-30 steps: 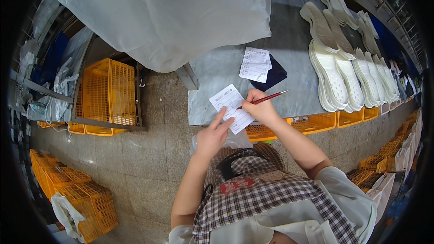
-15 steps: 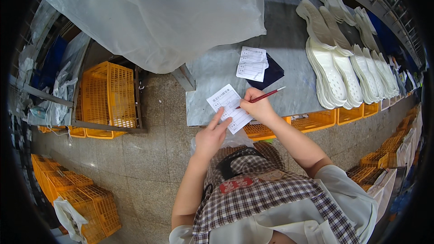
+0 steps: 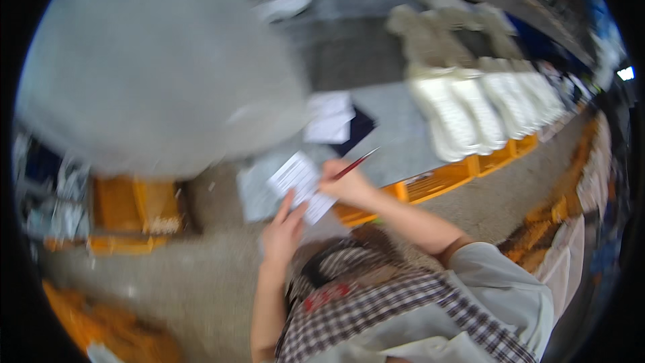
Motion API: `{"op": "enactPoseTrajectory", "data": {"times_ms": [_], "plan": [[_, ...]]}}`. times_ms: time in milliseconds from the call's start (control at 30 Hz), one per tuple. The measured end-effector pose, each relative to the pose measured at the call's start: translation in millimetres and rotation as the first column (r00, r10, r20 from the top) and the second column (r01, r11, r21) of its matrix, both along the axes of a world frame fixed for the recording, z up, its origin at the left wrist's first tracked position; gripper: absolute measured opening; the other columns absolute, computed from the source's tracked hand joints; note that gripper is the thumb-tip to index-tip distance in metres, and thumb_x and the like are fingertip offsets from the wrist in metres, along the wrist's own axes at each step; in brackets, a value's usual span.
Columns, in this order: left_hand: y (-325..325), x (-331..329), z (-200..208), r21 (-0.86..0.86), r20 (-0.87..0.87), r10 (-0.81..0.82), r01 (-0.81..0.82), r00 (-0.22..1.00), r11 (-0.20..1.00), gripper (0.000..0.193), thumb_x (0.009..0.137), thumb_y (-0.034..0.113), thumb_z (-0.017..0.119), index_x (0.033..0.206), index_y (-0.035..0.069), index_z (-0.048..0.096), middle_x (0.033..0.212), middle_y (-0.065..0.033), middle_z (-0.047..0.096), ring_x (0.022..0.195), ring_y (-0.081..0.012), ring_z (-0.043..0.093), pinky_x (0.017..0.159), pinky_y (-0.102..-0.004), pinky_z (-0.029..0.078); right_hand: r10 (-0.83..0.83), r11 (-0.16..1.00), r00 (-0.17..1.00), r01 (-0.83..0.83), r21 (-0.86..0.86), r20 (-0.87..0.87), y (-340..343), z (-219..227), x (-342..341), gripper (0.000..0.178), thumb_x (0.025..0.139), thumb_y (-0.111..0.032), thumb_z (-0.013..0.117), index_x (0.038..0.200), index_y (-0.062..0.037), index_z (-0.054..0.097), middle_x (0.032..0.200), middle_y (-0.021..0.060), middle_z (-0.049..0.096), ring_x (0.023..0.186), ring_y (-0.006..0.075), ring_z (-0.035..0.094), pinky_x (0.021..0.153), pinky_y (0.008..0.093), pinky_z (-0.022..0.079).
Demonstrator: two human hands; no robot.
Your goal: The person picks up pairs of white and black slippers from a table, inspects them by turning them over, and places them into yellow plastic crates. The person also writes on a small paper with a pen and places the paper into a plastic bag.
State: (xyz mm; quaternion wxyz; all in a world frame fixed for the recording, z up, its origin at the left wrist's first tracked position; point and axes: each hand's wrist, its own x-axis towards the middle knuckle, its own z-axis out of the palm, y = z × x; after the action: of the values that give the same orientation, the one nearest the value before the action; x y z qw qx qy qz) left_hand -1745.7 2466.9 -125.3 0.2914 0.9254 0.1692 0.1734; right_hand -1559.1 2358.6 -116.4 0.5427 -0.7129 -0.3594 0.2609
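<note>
My right hand point(image 3: 348, 187) grips a dark red pen point(image 3: 355, 164), its pale upper end slanting up to the right. It rests over a white printed slip point(image 3: 294, 176) at the near edge of the grey table point(image 3: 396, 111). Two fingers of my left hand point(image 3: 285, 230) stretch out apart onto the slip's lower left part and press it down. The pen's writing tip is hidden by my right hand. More white slips point(image 3: 328, 117) lie just beyond, partly on a dark blue flat piece point(image 3: 359, 129). Motion blur smears the print.
Stacks of white perforated shoe pieces point(image 3: 463, 114) stand on the table's right side. A large translucent plastic bag point(image 3: 161, 60) bulges over the left. Orange crates point(image 3: 440, 185) sit beneath the table edge; another orange crate point(image 3: 134, 208) stands at left.
The whole view has swung, so the table, slip and hands appear farther left and slightly lower, and blurred. Both hands keep their places on the slip; the pen stays in my right hand.
</note>
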Motion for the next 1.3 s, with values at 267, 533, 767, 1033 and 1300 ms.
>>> {"op": "enactPoseTrajectory", "data": {"times_ms": [267, 533, 767, 1033, 1300], "plan": [[0, 15, 9, 0.180, 0.042, -0.023, 0.015, 0.999, 0.984, 0.038, 0.070, 0.004, 0.065, 0.107, 0.014, 0.065, 0.133, -0.0123, 0.049, 0.080, -0.0280, 0.065, 0.059, -0.0362, 0.052, -0.062, 0.960, 0.942, 0.146, 0.239, -0.329, 4, 0, 2, 0.023, 0.078, -0.008, 0.063, 0.066, -0.0073, 0.043, 0.058, -0.0010, 0.049, 0.051, 0.0061, 0.045, 0.044, 0.0257, 0.035], [-9, 2, 27, 0.327, -0.031, 0.035, -0.023, 0.999, 0.945, 0.042, 0.072, 0.008, 0.064, 0.114, 0.007, 0.059, 0.128, -0.0117, 0.053, 0.080, -0.0295, 0.065, 0.059, -0.0380, 0.052, -0.024, 0.954, 0.946, 0.119, 0.277, -0.323, 7, 9, -2, 0.029, 0.086, -0.015, 0.062, 0.065, -0.0077, 0.043, 0.055, -0.0004, 0.050, 0.046, 0.0055, 0.045, 0.041, 0.0243, 0.033], [-13, 20, 33, 0.260, 0.030, 0.013, -0.020, 0.999, 0.965, 0.028, 0.075, 0.016, 0.068, 0.101, 0.006, 0.064, 0.106, -0.0092, 0.064, 0.080, -0.0284, 0.065, 0.064, -0.0363, 0.052, 0.024, 0.978, 0.945, 0.046, 0.205, -0.327, 5, 14, 3, 0.031, 0.089, -0.023, 0.061, 0.067, -0.0092, 0.045, 0.052, -0.0023, 0.048, 0.045, 0.0054, 0.044, 0.041, 0.0239, 0.032], [-8, 23, 33, 0.217, 0.016, 0.096, -0.097, 0.995, 0.971, 0.024, 0.072, 0.025, 0.073, 0.090, 0.010, 0.068, 0.098, -0.0004, 0.064, 0.069, -0.0217, 0.064, 0.058, -0.0316, 0.050, 0.091, 0.984, 0.922, -0.027, 0.174, -0.375, 1, 13, 19, 0.026, 0.079, -0.006, 0.066, 0.066, -0.0082, 0.045, 0.057, -0.0005, 0.053, 0.048, 0.0052, 0.049, 0.043, 0.0210, 0.039], [-3, 24, 38, 0.230, 0.048, 0.062, -0.071, 0.997, 0.971, 0.024, 0.074, 0.028, 0.069, 0.090, 0.011, 0.066, 0.096, 0.0025, 0.061, 0.062, -0.0188, 0.062, 0.051, -0.0307, 0.048, 0.064, 0.998, 0.996, -0.062, 0.019, -0.066, 7, 5, 11, 0.026, 0.079, -0.006, 0.066, 0.065, -0.0072, 0.043, 0.057, -0.0004, 0.051, 0.050, 0.0042, 0.046, 0.043, 0.0215, 0.035]]}}
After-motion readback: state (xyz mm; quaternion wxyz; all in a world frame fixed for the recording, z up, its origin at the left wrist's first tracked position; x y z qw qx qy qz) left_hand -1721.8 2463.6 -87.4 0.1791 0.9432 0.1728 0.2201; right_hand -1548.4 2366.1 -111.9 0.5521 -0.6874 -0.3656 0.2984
